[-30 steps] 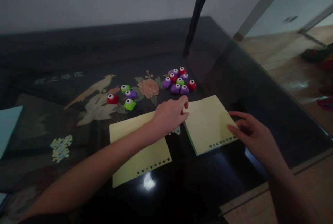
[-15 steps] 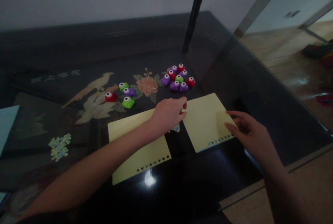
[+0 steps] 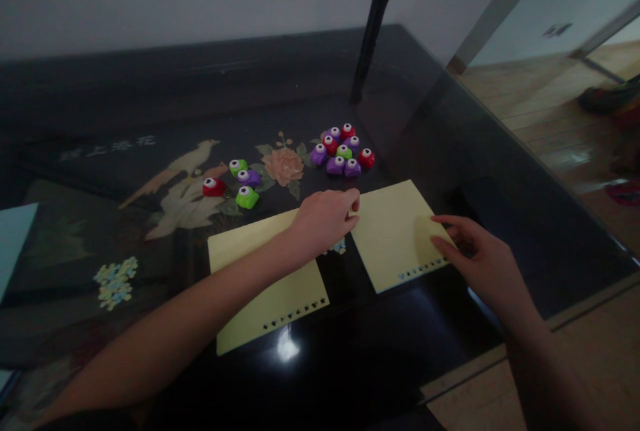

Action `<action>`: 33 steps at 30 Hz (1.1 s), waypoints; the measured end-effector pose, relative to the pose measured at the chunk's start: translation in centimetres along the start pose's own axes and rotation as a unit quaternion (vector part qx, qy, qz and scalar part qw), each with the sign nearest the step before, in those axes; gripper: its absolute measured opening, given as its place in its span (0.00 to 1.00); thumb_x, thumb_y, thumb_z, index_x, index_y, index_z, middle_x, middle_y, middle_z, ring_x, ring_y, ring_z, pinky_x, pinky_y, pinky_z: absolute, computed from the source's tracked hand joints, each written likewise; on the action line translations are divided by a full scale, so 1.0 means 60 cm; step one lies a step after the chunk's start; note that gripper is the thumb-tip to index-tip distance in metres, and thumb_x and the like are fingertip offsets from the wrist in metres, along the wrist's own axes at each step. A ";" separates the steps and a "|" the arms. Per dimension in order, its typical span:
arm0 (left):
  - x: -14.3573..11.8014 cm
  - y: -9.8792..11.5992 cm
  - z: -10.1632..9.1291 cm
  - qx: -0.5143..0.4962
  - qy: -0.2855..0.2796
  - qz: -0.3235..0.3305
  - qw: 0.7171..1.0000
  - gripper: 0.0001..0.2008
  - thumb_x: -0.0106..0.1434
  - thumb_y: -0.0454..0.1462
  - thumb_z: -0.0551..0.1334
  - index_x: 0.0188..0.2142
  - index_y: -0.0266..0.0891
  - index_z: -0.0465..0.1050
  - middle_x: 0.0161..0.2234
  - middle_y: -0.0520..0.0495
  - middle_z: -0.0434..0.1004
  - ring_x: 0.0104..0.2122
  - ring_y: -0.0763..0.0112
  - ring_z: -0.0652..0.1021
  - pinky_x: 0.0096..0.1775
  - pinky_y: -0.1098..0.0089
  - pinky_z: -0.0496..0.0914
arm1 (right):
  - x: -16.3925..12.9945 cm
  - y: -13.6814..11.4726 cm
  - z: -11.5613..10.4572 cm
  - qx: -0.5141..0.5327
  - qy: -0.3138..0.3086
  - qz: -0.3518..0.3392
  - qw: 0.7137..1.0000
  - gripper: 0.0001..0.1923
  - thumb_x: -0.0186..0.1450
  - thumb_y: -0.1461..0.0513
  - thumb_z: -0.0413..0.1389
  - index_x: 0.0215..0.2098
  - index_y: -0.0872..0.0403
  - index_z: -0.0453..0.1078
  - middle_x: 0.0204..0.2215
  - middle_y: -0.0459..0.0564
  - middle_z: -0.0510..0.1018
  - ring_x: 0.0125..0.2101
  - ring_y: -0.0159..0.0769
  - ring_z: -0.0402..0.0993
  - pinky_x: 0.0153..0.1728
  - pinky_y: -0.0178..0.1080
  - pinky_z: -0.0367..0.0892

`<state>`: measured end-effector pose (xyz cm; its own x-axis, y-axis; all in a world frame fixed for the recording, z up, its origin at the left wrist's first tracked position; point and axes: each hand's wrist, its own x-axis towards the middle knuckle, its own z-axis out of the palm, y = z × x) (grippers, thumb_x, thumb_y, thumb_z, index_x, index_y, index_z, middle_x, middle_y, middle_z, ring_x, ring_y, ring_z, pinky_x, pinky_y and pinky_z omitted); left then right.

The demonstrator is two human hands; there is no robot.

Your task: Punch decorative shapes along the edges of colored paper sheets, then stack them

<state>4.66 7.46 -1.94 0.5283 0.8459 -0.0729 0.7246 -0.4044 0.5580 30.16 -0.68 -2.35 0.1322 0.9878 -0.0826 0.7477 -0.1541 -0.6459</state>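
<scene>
Two yellow paper sheets lie on a dark glass table (image 3: 500, 171). My left hand (image 3: 323, 221) pinches the far left corner of the right sheet (image 3: 395, 234). My right hand (image 3: 475, 254) rests with its fingertips on that sheet's near right edge, by a row of small punched holes. The left sheet (image 3: 260, 284), also punched along its near edge, lies under my left forearm. Beyond the sheets sit small craft punches: a cluster of several purple, red and green ones (image 3: 343, 151) and a looser group (image 3: 235, 184) to the left.
A dark post (image 3: 373, 24) stands at the back of the table. A pale blue sheet (image 3: 13, 237) shows at the left edge. The table's right edge borders a wooden floor (image 3: 575, 117).
The right sheet has settled flatter on the table; at first its near left edge looked lifted. Both hands stay on it, hardly moved. The view shifted slightly.
</scene>
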 end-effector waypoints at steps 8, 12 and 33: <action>0.001 0.005 -0.005 0.037 -0.019 0.001 0.999 0.06 0.61 0.35 0.59 0.38 0.39 0.71 0.29 0.49 0.75 0.30 0.66 0.74 0.32 0.68 0.64 | -0.001 -0.004 0.002 -0.025 0.016 -0.010 1.000 0.16 0.59 0.56 0.56 0.43 0.54 0.73 0.27 0.49 0.76 0.25 0.37 0.72 0.27 0.39 0.66; 0.001 0.003 -0.005 0.076 -0.004 0.024 0.997 0.06 0.61 0.35 0.59 0.38 0.39 0.72 0.32 0.48 0.74 0.33 0.65 0.74 0.33 0.68 0.65 | 0.000 0.002 0.006 -0.049 0.013 -0.035 0.998 0.15 0.61 0.57 0.54 0.43 0.54 0.74 0.30 0.50 0.75 0.26 0.37 0.71 0.27 0.40 0.65; -0.074 -0.036 -0.084 0.074 0.062 0.099 0.990 0.07 0.65 0.36 0.56 0.38 0.37 0.72 0.38 0.46 0.76 0.40 0.64 0.75 0.43 0.65 0.66 | 0.012 -0.051 0.009 -0.157 0.081 -0.236 0.955 0.09 0.65 0.61 0.53 0.37 0.56 0.73 0.35 0.55 0.74 0.36 0.44 0.70 0.35 0.45 0.67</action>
<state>-1.47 6.30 1.34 0.6151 0.7771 0.1333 0.6740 -0.6059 0.4226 27.59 0.53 -0.84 -0.1888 0.9360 0.2971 0.9037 0.2840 -0.3204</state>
